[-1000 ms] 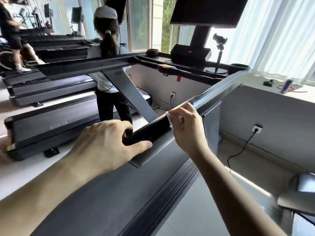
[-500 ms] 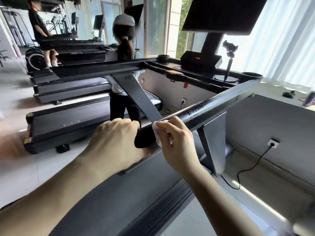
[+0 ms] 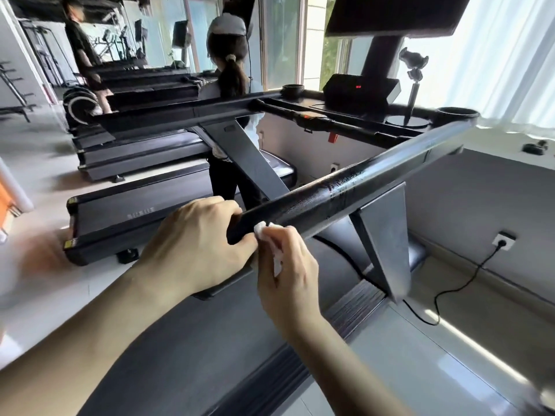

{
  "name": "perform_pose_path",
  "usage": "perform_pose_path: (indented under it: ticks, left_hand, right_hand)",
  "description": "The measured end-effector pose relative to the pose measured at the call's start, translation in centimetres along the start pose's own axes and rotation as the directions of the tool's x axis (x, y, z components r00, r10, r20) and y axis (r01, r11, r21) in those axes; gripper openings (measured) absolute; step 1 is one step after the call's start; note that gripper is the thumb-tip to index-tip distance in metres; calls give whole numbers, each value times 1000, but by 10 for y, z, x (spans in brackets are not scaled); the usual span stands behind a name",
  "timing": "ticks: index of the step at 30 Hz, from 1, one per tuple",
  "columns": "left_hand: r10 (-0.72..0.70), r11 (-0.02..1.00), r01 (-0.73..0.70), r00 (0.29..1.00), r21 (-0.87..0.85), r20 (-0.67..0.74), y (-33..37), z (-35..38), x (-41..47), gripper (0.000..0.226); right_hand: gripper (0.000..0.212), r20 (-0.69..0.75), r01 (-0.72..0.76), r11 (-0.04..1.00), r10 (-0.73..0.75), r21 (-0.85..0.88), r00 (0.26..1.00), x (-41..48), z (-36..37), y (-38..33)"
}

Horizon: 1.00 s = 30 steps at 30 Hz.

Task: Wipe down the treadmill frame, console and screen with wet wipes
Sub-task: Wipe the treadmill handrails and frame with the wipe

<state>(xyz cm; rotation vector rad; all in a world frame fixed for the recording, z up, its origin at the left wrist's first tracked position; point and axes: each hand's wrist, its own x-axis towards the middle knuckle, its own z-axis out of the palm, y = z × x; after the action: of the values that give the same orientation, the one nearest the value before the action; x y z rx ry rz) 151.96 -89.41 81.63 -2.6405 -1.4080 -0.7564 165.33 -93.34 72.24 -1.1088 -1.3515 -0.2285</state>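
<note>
Drawn back along it, the right hand [image 3: 289, 267] pinched a crumpled white wet wipe [image 3: 260, 228] against the near end of the black tubular handrail [image 3: 345, 190] (touching the gripping left hand [image 3: 198, 244]). Its length ran away forward-right.

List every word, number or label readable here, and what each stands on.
Nothing reads clearly.
Pale print on the neighbouring black treadmill deck: too blurred to read.
Red lit mark on the black angular console box: too small to read.
</note>
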Motion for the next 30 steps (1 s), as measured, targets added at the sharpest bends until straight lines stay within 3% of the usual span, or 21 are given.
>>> perform_pose_path:
  ticks: [3,7,10,13,16,18,20,22,24,27,30]
  left_hand:
    - [13,1000,-13,1000,-1,-27,-1,1,-2,28]
    - [17,999,-16,999,43,-32,3,2,-4,47]
    - [27,996,-24,999,82,-28,3,2,-5,49]
    - [23,997,-20,999,77,-37,4,1,-4,42]
    - [21,997,-18,999,71,-43,4,1,-5,42]
    - [25,998,-23,999,67,-41,4,1,-5,43]
    - [29,997,-26,999,77,-36,5,1,-6,43]
    - [38,994,-35,999,101,-23,5,1,-5,46]
    - [49,991,-47,999,126,-15,5,2,-5,51]
    - [52,988,-48,998,148,-21,5,3,-6,52]
    - [56,987,-52,998,154,-26,5,3,-5,51]
  right_hand:
    - [23,-57,15,997,-20,-79,998,13,-9,27]
    - [8,-239,-230,968,200,-102,950,29,-20,63]
    - [11,-273,-290,956,266,-48,924,21,-9,53]
    - [13,-179,-175,984,174,5,968,-2,6,23]
    - [18,-26,43,998,-41,51,999,-17,11,9]
    - [8,65,233,972,-233,0,970,-13,5,22]
    - [6,108,332,942,-325,-52,940,-1,-5,45]
    - [2,56,259,963,-255,-80,965,16,-14,68]
    - [11,-85,57,994,-66,-97,994,28,-17,78]
    - [7,-284,-204,979,189,-23,940,25,-4,67]
    - [11,-197,-184,979,199,92,960,-1,13,35]
